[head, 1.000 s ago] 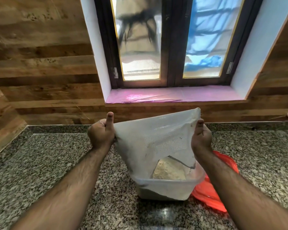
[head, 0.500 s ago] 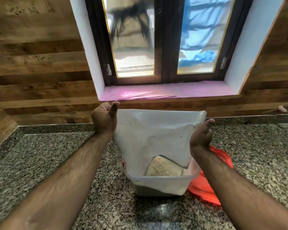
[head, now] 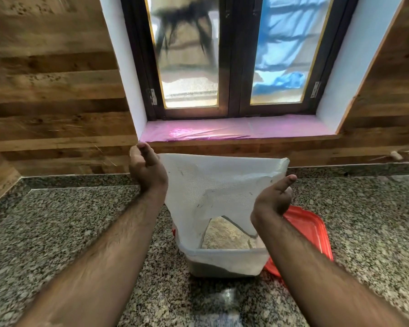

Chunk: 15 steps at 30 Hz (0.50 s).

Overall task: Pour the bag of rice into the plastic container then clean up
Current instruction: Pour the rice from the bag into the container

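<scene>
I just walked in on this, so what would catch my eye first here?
Front and centre, a white bag is held upended over a clear plastic container on the speckled counter, with rice heaped inside. The left hand and right hand grip the bag's sides. A red lid lies just right of the container.

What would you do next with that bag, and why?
Probably a gentle shake. Both hands, left and right, hold the upended bag by its top corners, its mouth inside the plastic container, where rice has piled; the bag looks nearly empty.
</scene>
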Each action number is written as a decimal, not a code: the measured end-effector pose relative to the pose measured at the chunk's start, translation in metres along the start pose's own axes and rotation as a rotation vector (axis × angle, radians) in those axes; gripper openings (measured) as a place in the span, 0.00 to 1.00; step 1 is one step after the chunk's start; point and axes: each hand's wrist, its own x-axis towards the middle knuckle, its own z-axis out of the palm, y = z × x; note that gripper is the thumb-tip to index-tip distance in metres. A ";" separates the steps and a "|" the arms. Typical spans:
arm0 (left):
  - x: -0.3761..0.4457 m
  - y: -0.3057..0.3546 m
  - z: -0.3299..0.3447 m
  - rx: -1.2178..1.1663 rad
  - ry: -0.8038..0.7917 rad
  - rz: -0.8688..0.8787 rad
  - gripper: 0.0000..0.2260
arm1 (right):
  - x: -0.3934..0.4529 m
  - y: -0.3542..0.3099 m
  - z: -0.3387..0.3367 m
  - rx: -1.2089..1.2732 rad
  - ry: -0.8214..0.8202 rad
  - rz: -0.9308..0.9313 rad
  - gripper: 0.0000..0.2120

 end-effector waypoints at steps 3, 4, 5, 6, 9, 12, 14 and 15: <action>-0.013 -0.007 -0.002 -0.037 0.011 -0.143 0.39 | 0.006 -0.003 0.003 0.042 -0.007 0.019 0.39; -0.017 -0.011 -0.006 -0.001 0.028 -0.220 0.36 | 0.007 -0.005 0.002 0.049 -0.005 0.014 0.40; -0.022 -0.017 -0.012 0.041 0.039 -0.298 0.34 | 0.009 -0.007 0.001 0.052 -0.008 0.003 0.41; -0.028 -0.023 -0.018 0.082 0.040 -0.355 0.34 | 0.011 -0.007 0.000 0.049 -0.024 -0.008 0.43; -0.045 -0.038 -0.027 0.145 -0.011 -0.364 0.38 | 0.010 -0.007 -0.003 0.024 -0.102 -0.028 0.46; -0.047 -0.035 -0.028 0.186 0.006 -0.348 0.44 | 0.004 -0.009 -0.007 0.035 -0.167 -0.112 0.53; -0.041 -0.019 -0.023 0.184 0.018 -0.255 0.37 | 0.006 -0.008 -0.010 0.017 -0.155 -0.243 0.56; -0.037 -0.013 -0.020 0.181 0.017 -0.197 0.34 | 0.008 -0.009 -0.012 -0.011 -0.137 -0.309 0.55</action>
